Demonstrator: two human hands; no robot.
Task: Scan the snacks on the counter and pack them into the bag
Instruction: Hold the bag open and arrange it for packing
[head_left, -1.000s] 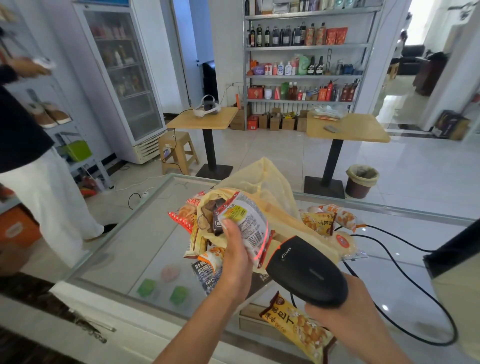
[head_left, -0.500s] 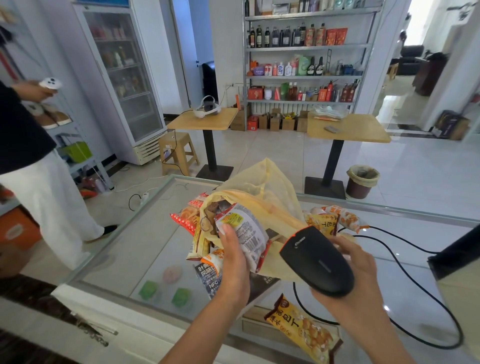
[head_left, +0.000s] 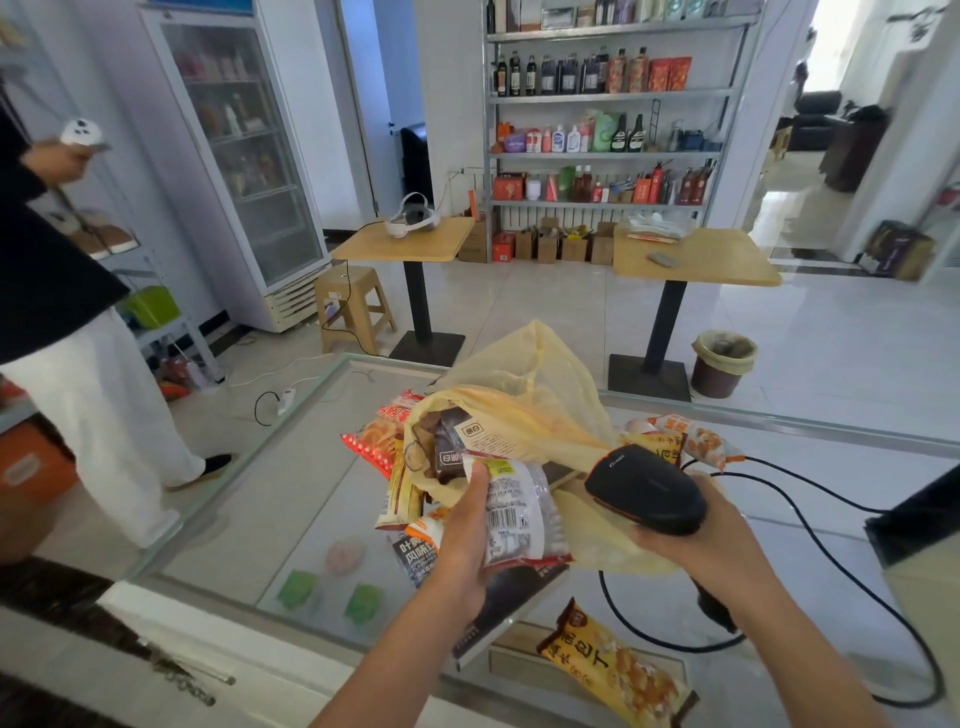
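The left hand grips a clear snack packet by its left edge, thumb on top and fingers closed round the underside, with the barcode side turned up. The packet is held above the near middle of the glass tabletop, right at the mouth of the yellow plastic bag. The right hand holds a black scanner, its fingers closed round the handle beneath the head. The scanner's head is turned toward the packet, close beside it but apart. A black cable loops from the scanner across the right part of the tabletop.

The bag lies on its side in the middle of the tabletop, its mouth opening to the left and near, and dark packets show inside it. Just left of the bag's mouth lie red and orange snack packs. A dark pack with white lettering lies beneath the left hand. On the right of the bag, beyond the scanner, lies an orange pack. A yellow pack lies alone near the near edge. At the far left a person in a dark top and white trousers stands on the floor.
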